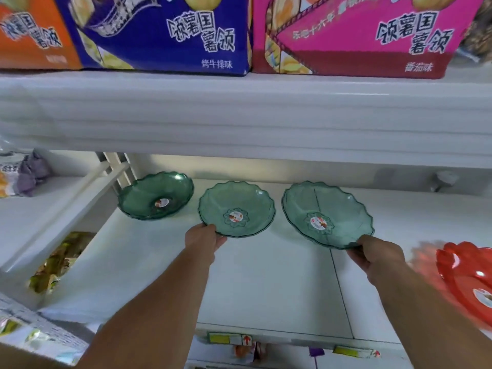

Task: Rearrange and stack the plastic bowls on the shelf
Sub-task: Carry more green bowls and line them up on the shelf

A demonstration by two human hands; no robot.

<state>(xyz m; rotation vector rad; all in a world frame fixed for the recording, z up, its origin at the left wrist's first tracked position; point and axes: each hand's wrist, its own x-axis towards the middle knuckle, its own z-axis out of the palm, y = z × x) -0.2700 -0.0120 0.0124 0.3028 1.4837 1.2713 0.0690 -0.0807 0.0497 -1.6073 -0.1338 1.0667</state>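
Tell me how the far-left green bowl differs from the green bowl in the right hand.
The far-left green bowl is untouched, while the right hand grips the near rim of the right green bowl. The far-left bowl tilts up against the shelf divider; the right bowl lies flatter. The right bowl looks wider, though it is nearer. Both are translucent green, scallop-edged, with a round sticker at the centre.

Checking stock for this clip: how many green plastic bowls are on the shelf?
3: left green bowl tilted near the divider, middle green bowl held by the left hand, right green bowl held by the right hand.
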